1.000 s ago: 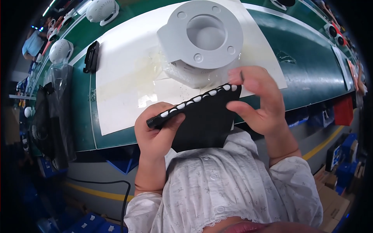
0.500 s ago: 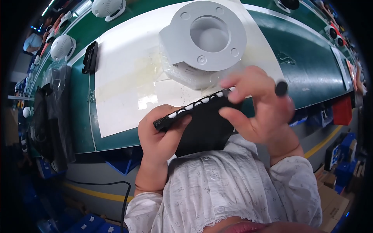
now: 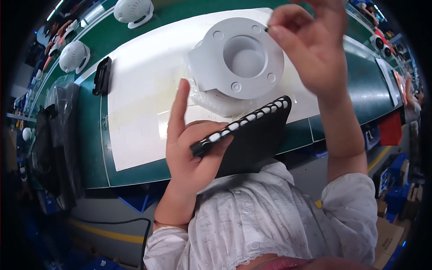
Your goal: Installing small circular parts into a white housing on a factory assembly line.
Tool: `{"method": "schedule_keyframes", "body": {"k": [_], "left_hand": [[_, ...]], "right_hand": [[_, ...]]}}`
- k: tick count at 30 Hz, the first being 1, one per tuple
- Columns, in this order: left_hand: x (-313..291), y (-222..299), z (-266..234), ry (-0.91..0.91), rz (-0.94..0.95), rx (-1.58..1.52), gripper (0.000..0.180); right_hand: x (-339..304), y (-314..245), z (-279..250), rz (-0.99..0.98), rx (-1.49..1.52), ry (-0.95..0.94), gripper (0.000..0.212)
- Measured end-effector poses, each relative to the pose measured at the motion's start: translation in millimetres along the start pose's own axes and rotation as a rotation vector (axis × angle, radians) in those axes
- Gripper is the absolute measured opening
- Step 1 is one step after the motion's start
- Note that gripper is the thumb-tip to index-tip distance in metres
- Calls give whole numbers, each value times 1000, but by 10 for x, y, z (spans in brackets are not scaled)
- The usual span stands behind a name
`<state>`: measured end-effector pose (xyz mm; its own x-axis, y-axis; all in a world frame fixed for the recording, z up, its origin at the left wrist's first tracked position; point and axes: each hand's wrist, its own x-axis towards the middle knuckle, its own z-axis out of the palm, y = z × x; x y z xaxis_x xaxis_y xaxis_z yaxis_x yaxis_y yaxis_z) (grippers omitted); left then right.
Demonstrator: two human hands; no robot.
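Observation:
My left hand (image 3: 191, 144) grips a black sheet (image 3: 256, 146) by its left end, thumb on the near side and index finger stretched upward. White round spots (image 3: 249, 118) run in a row along the sheet's bent upper edge. Beyond it lies a light grey round base (image 3: 211, 58), with a wide central opening and several small round recesses near its rim. My right hand (image 3: 310, 45) is raised at the base's upper right, thumb and index finger pinched together. A bit of a small black pad (image 3: 266, 29) shows at those fingertips; the rest is hidden.
Clear plastic film (image 3: 211, 101) lies beneath the base on a white sheet (image 3: 139, 103) covering the green bench (image 3: 92, 157). A black plastic part (image 3: 102, 75) sits at left, near bagged black items (image 3: 63, 130). White fan-like units (image 3: 74, 56) stand at the far left.
My right hand has moved up and away from the black sheet to the base's upper right, its fingers now pinched. My left index finger has straightened; the sheet has shifted slightly right.

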<state>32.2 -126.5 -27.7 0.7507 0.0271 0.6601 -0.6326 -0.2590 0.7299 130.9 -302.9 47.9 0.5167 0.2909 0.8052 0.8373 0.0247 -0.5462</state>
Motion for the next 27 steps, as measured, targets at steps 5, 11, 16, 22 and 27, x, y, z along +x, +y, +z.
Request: {"method": "schedule_keyframes", "body": {"k": [5, 11, 16, 22, 27], "left_hand": [[-9, -38, 41, -105, -40, -8, 22], [-56, -74, 21, -168, -34, 14, 27], [-60, -45, 54, -183, -81, -32, 27], [-73, -27, 36, -169, -92, 22, 24], [-66, -41, 56, -154, -67, 42, 24]], "right_hand": [[166, -50, -69, 449, 124, -113, 78], [95, -192, 5, 511, 50, -37, 74], [-45, 54, -239, -245, -542, -390, 68], [-12, -200, -106, -132, -624, -326, 60], [321, 218, 44, -624, -132, -284, 60]]}}
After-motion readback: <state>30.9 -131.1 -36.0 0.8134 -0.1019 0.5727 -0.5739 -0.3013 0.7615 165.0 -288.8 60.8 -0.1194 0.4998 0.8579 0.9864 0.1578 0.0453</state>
